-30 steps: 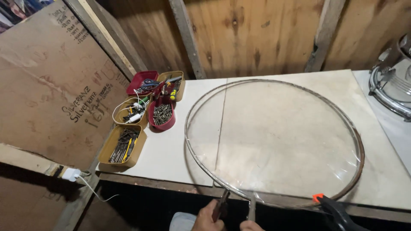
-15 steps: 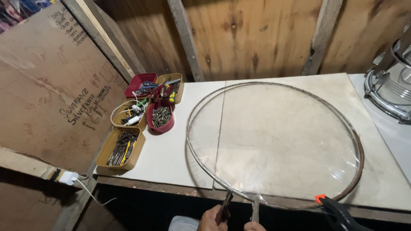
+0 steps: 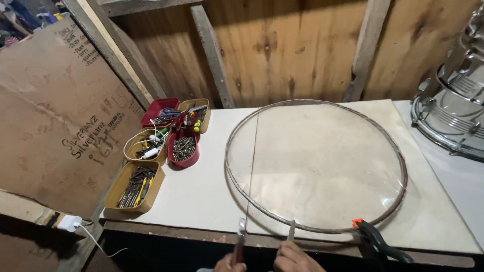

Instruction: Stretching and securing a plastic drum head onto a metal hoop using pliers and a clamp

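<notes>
Large round metal hoop with a clear film skin (image 3: 316, 166), lying flat on the white surface (image 3: 201, 191) at centre frame, has been left unshifted while both hands, left (image 3: 229, 262) and right (image 3: 295, 258), were kept closed on thin tools at its near rim.

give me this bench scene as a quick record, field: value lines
surface: white bench top against a wooden wall
main item: big round clear sheet in a metal hoop, lying flat
left hand: at the near edge, holding a red-handled tool
right hand: holding a thin metal tool up to the hoop's near rim
clamp: black, orange-tipped, on the hoop's near right rim
trays: small trays of screws and bits, left of the hoop
far right: shiny metal drum
far left: cardboard sheet
</notes>
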